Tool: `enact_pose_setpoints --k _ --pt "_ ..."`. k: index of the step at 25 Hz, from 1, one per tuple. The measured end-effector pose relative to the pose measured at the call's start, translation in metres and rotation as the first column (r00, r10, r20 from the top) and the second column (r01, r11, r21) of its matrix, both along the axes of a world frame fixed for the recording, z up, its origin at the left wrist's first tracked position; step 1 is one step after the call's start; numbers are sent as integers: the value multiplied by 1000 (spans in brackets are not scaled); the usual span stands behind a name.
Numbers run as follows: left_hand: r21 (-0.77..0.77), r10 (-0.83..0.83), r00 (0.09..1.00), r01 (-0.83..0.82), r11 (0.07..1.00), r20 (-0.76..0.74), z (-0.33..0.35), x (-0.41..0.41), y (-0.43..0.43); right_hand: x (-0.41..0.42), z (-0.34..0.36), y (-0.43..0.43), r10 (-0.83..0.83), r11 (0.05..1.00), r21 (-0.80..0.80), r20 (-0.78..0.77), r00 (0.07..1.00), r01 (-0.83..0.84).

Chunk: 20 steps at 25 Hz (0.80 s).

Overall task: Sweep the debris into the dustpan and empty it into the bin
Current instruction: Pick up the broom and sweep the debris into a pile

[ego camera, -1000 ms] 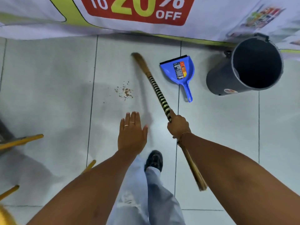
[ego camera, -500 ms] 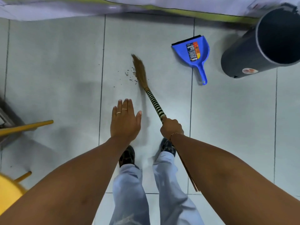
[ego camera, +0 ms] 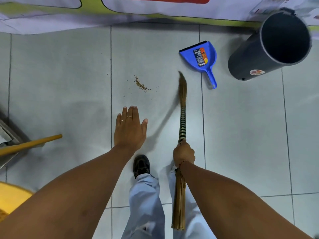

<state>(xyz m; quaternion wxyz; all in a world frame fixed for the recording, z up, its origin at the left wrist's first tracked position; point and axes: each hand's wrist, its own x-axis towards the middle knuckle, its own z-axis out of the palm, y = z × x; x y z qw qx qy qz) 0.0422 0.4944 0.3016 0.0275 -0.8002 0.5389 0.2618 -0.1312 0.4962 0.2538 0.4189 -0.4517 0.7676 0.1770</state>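
Note:
A small line of brown debris (ego camera: pixel 141 85) lies on the pale floor tiles ahead of me. My right hand (ego camera: pixel 184 154) grips a stick broom (ego camera: pixel 182 118) by its striped wrapping; the bristle tip is blurred and points forward, right of the debris. My left hand (ego camera: pixel 129 128) hovers flat and open, holding nothing, just behind the debris. A blue dustpan (ego camera: pixel 200 57) with a label lies on the floor to the right, handle toward me. A dark grey bin (ego camera: pixel 245 62) stands at the far right, its mouth open.
A banner (ego camera: pixel 155 12) lies along the floor at the far edge. A yellow pole (ego camera: pixel 31 144) and a metal frame (ego camera: pixel 8 137) sit at the left, a yellow object (ego camera: pixel 12 199) at the lower left. My legs and a black shoe (ego camera: pixel 141 165) are below.
The broom tip has swung from the debris to its right side. The debris now lies in a tighter line. The view has tilted up a little.

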Motion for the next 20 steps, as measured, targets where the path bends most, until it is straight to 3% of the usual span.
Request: enact_pose_setpoints --k 3,6,12,16,20 --pt "13 -9 1000 9 1000 10 -4 13 7 23 -3 15 87 990 114 6 996 -88" --pt "42 2 1000 -2 999 9 -8 27 16 49 -5 30 150 981 111 69 986 -157" --pt "48 9 998 -12 999 56 -8 51 31 95 -9 23 89 990 100 136 987 -103" --pt "53 30 997 -34 998 65 -4 58 37 100 -6 27 50 999 10 185 982 -53" --pt "46 52 999 -52 998 11 3 48 39 61 4 40 -54 984 -163 104 993 70"
